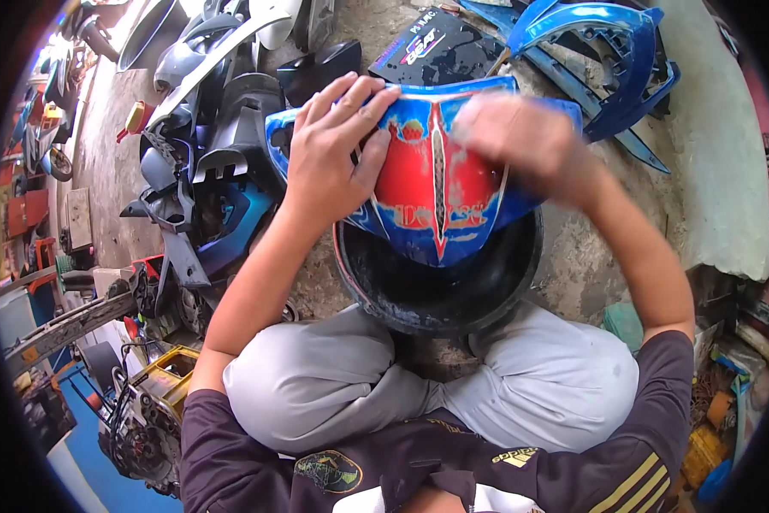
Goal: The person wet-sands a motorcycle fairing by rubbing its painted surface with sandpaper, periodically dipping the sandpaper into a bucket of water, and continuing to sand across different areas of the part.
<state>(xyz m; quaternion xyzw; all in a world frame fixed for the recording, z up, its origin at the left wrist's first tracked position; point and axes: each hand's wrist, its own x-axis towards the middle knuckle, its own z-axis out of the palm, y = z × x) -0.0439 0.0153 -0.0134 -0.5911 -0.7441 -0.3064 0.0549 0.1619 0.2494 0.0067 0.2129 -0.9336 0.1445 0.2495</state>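
A blue and red painted fairing panel [412, 175] with worn patches rests over a black round basin [427, 303] between my crossed legs. My left hand [337, 145] lies on the panel's left side, fingers spread over its upper edge and thumb on the red area. On the panel's upper right is my right hand [517, 141], blurred by motion, its fingers bent against the surface. Whether anything is under those fingers cannot be made out.
Dark plastic fairings [239, 128] are heaped at the left. Behind the panel lies a black printed piece [436, 47], with blue fairing parts [590, 34] to its right. An engine [149, 436] stands at lower left, beside a yellow frame [172, 368].
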